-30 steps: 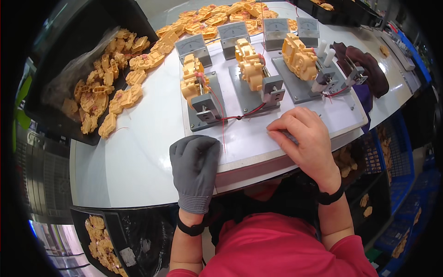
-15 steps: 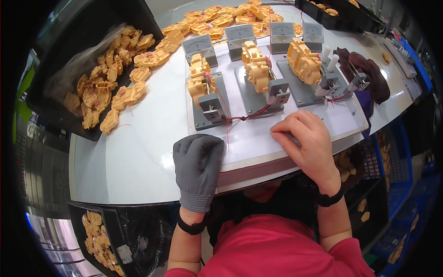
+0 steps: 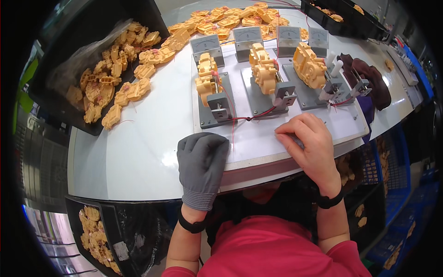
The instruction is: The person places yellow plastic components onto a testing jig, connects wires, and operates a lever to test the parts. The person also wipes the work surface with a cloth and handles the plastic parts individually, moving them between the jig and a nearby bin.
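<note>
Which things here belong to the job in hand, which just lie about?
Likely in the job: gloved left hand, bare right hand, three mounted tan parts, grey fixtures, dial meters, tan heap behind the meters.

Apparently just lying about: crumpled dark cloth, purple cloth, lone tan piece at far right.

Bright light, glare on the white tabletop (image 3: 134, 161), bent edges, black corners
</note>
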The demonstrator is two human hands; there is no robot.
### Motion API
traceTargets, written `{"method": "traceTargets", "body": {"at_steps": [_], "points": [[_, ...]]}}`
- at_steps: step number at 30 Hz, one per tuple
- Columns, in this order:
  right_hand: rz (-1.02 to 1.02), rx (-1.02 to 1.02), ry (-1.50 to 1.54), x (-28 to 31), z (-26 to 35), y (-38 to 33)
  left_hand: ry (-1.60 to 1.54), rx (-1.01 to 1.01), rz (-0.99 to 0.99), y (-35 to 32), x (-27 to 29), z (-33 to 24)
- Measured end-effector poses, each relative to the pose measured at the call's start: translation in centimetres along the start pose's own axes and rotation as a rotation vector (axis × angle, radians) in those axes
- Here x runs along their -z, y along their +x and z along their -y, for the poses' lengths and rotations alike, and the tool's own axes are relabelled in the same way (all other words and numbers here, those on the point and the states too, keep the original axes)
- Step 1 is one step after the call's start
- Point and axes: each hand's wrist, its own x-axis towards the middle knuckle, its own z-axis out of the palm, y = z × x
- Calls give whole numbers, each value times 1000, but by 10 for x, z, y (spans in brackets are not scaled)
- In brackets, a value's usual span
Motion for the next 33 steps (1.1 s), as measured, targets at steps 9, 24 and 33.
{"method": "traceTargets", "body": {"at_steps": [9,24,33], "points": [[7,2,-18,1,-1,0,8,-11,1,0,0,0],[-4,4,-9,1,0,-1,-113,6,0,77,60,-3],[7,-12,54,0,0,0,272,143,692,180,34,-32]]}}
